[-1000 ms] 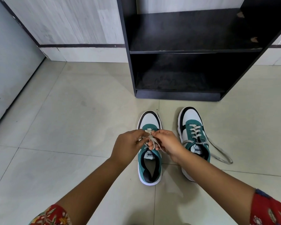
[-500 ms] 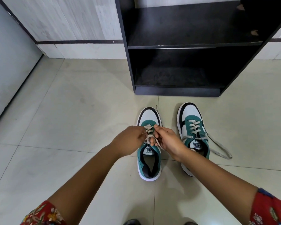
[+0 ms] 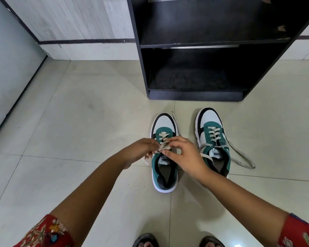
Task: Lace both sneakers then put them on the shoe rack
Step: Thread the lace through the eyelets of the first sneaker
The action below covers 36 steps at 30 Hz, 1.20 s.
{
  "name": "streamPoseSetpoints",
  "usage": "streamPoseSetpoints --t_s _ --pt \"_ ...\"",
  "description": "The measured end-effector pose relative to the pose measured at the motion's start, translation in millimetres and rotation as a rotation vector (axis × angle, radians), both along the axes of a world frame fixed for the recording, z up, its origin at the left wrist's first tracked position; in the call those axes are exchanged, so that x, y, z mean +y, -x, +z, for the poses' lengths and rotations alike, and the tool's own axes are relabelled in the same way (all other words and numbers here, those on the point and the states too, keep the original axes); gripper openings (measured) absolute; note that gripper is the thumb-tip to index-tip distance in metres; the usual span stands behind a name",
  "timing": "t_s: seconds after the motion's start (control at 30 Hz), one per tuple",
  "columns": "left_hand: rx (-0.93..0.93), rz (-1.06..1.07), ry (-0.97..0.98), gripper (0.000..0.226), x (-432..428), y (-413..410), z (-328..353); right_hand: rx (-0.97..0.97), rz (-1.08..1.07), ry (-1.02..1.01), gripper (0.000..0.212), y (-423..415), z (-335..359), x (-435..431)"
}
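Two green, white and black sneakers stand side by side on the tiled floor, toes toward a black shoe rack. Over the left sneaker my left hand and my right hand meet, both pinching its grey lace bunched above the tongue. One lace end hangs below my left hand. The right sneaker is laced, and its lace ends trail loose on the floor to its right.
The rack's two dark shelves hold nothing. A wall with a pale skirting runs behind it, and a grey panel closes the left side. My feet in dark sandals show at the bottom edge.
The view has tilted down, bringing my feet into sight. My hands have drawn closer together over the left sneaker, bunching the lace between the fingers.
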<state>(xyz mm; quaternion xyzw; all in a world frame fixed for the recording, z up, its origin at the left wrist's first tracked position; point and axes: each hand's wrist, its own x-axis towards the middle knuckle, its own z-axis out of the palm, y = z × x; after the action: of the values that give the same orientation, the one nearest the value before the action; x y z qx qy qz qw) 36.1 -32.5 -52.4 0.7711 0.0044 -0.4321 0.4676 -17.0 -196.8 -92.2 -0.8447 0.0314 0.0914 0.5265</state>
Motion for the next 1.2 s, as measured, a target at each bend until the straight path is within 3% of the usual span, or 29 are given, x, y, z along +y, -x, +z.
streamPoseSetpoints --t_s 0.1,0.23,0.4,0.47,0.6,0.73,0.8,0.93,1.03,1.07,1.2 --pt "0.035 0.044 0.034 0.008 3.8 -0.1 0.5 -0.041 0.03 0.104 0.014 -0.5 1.7 -4.4" --pt "0.022 0.037 0.016 0.011 2.2 0.6 -1.7 -0.049 0.122 0.254 0.035 -0.9 6.6 -0.9" --pt "-0.047 0.092 0.016 0.016 1.5 -0.6 -1.3 -0.098 0.147 0.311 0.024 -2.8 8.8 -4.9" --pt "-0.161 0.082 -0.031 0.02 2.9 0.4 -3.4 -0.066 0.145 0.302 0.022 -3.8 8.6 -6.9" --pt "-0.659 -0.096 -0.42 0.024 14.5 5.1 -12.0 -0.005 0.051 0.232 0.026 -4.3 7.0 -19.5" --pt "-0.771 -0.009 -0.465 0.023 26.8 10.7 -21.6 0.046 -0.025 0.134 0.035 2.7 5.1 -28.7" --pt "-0.731 0.051 -0.423 0.022 28.8 15.4 -28.6 0.073 -0.06 0.077 0.036 7.5 3.0 -27.5" --pt "-0.59 0.159 -0.349 0.024 34.8 22.1 -41.7 -0.073 -0.01 0.557 0.036 17.7 -1.3 -34.0" --pt "-0.397 0.286 -0.184 0.029 30.8 23.8 -41.3 -0.09 -0.032 0.596 0.038 21.6 -0.1 -32.1" --pt "-0.253 0.394 -0.037 0.031 27.0 23.5 -38.5 -0.084 -0.067 0.481 0.039 19.9 0.2 -29.9" --pt "0.309 0.71 0.499 0.031 11.1 18.6 -25.9 0.067 -0.237 -0.41 0.037 7.5 11.0 -15.9"
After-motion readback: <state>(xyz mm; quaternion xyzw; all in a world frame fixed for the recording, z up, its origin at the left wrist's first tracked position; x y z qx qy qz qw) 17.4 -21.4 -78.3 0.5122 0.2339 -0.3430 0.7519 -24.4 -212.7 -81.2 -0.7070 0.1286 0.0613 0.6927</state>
